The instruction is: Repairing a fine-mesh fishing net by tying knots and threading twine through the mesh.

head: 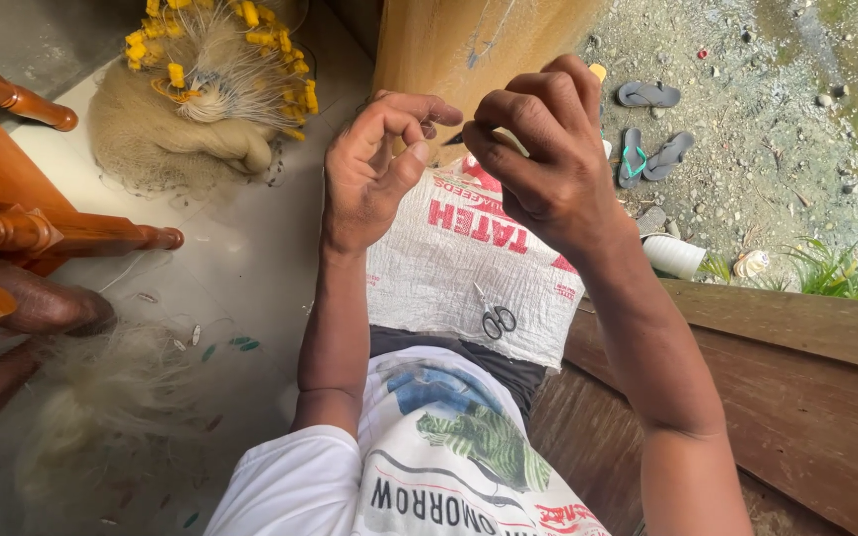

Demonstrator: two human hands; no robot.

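A bundled fishing net (166, 134) with yellow floats (250, 40) is heaped on the pale floor (240, 278) at upper left. A wooden chair (12, 213) is seen at the left edge. Three flip-flops (647, 129) are scattered on the gravel ground (796, 119), and a white cup (674, 255) is lying near green grass (836, 273).
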